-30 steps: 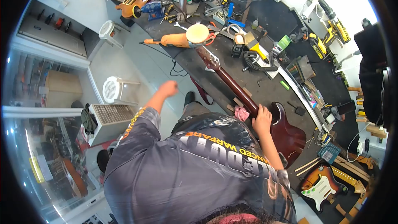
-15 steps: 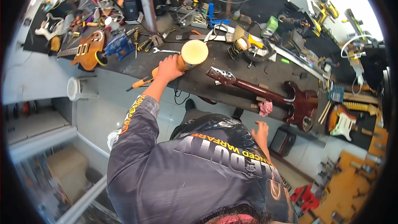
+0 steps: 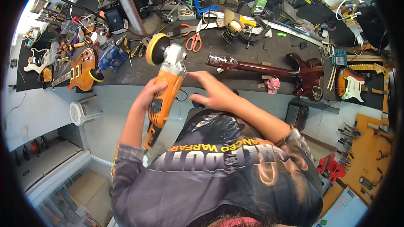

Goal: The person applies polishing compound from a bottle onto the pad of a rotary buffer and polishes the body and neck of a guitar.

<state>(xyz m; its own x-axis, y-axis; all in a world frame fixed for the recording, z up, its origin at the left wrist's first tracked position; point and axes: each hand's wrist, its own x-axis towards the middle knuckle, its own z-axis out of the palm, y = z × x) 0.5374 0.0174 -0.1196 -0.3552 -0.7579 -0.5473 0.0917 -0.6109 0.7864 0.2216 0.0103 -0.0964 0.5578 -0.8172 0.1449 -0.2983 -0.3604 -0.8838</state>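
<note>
My left hand (image 3: 150, 94) is wrapped round an orange power tool (image 3: 166, 92), lifted over the bench's front edge. Its silver head points away from me and bears a round pad (image 3: 157, 49) with a yellow rim, tilted up on edge. My right hand (image 3: 213, 91) is just right of the tool body, thumb and fingers apart, with nothing in it. A dark red guitar (image 3: 306, 75) lies on the bench to the right, back side up, its headstock (image 3: 221, 62) toward the middle. By its neck is a pink cloth (image 3: 272, 85).
On the bench (image 3: 189, 65) are red-handled scissors (image 3: 194, 42), a can (image 3: 232, 30), a blue power tool (image 3: 112, 59) and a brown guitar (image 3: 83, 69). A sunburst guitar (image 3: 351, 85) lies far right. A post (image 3: 127, 4) rises behind. A white stool (image 3: 80, 112) stands left.
My left hand has raised the orange tool off the bench toward me and turned it upright. My right hand has moved left and up beside it. The view has shifted.
</note>
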